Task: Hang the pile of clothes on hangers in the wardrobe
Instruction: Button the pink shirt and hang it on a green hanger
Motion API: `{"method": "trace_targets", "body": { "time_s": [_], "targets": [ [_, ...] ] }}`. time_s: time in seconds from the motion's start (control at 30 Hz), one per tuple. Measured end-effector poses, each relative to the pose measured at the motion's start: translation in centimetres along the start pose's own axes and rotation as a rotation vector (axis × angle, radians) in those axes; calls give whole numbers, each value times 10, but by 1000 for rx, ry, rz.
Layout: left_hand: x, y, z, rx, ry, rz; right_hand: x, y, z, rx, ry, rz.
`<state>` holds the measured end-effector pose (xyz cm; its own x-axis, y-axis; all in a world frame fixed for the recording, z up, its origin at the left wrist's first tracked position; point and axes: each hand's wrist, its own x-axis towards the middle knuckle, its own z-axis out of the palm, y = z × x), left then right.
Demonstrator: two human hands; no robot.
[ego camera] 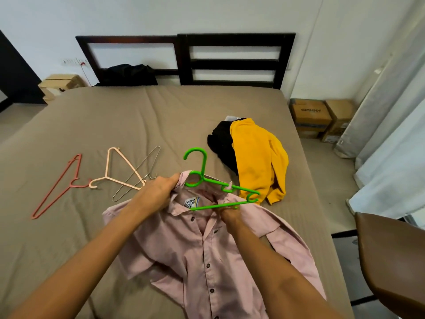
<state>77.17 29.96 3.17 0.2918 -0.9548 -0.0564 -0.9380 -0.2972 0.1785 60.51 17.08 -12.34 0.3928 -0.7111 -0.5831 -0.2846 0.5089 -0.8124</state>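
Pink shirt (207, 261) lies at the near edge of the bed (138, 116), a green hanger (202, 178) tucked into its collar; the left hand (158, 192) grips the collar, the right hand (230, 215) pinches the shirt by the hanger's bar.

Both forearms bare, reaching forward, converging. Farther out, left hand (158, 191) knuckles up, fingers (175, 179) curled round collar of pink shirt (207, 261). Nearer body, right hand (230, 215) pinches shirt fabric just under lower bar of green hanger (204, 166); its fingertips hidden.
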Motion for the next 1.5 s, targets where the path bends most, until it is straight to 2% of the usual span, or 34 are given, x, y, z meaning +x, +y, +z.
{"method": "trace_targets", "body": {
  "time_s": [0.07,0.23,0.3,0.37,0.43,0.57,0.63,0.67,0.73,0.77,0.87,0.93,1.0,1.07,1.13,1.2,1.3,1.43,1.5],
  "targets": [
    [-2,-5,0,-14,-2,-19,-4,-9,2,107,35,-3],
    [-14,-20,-3,-86,59,19,-7,-20,-35,672,-29,237],
    [-19,-23,0,-54,35,-3,-10,-23,-53,708,-68,215],
    [-22,-19,5,-21,-33,-33,-16,-29,-60,615,-26,146],
    [-21,-15,7,-1,-35,-52,-17,-33,-64,466,66,25],
    [-14,-15,13,104,-63,-94,-31,-32,-76,-80,393,-385],
    [-9,-12,17,197,-89,-70,-51,-33,-76,-241,475,-559],
    [-7,-7,18,219,-95,-62,-59,-34,-75,-254,439,-617],
    [-1,4,24,148,-123,-65,-85,-42,-66,-260,214,-629],
    [3,9,26,79,-142,-79,-98,-46,-63,-270,48,-553],
    [14,22,26,-124,-124,-72,-138,-58,-75,-184,-448,-152],
    [20,31,19,-260,-163,-42,-155,-66,-103,-169,-573,-95],
    [26,40,10,-530,-276,9,-164,-78,-128,-50,-607,-157],
    [41,52,5,-749,-354,75,-166,-94,-140,83,-531,-231],
    [69,63,16,-802,-345,112,-149,-104,-141,181,-346,-306],
    [100,75,37,-752,-279,99,-113,-102,-137,169,-127,-315],
    [138,83,96,-594,-242,12,-44,-70,-136,117,111,-223],
    [163,86,182,-504,-321,-98,22,-17,-144,125,221,17],
    [176,82,214,-526,-268,-161,50,5,-150,115,204,48]
  ]
}}
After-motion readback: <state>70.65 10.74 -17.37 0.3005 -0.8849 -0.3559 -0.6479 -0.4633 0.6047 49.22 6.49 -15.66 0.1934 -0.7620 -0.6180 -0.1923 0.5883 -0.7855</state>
